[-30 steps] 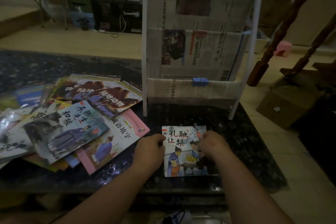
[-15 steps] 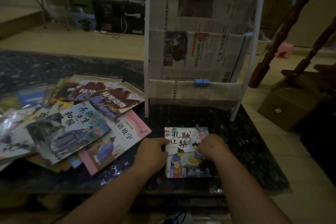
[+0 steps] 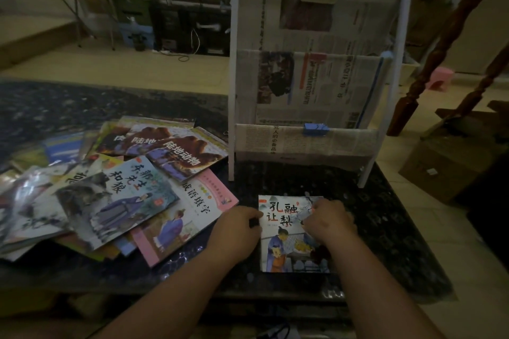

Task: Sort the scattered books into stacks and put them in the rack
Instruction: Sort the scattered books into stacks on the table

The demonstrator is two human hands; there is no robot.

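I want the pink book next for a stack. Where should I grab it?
Take the pink book by its right edge, coming from the right: it lies flat, its left side is under the pile, and only that side juts onto bare table.

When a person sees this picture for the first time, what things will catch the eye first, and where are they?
First the book, flat on the dark table near its front edge, held at its left edge by the left hand and at its upper right by the right hand. Left of it sprawls a loose pile of overlapping books. Behind stands a white rack lined with newspaper.
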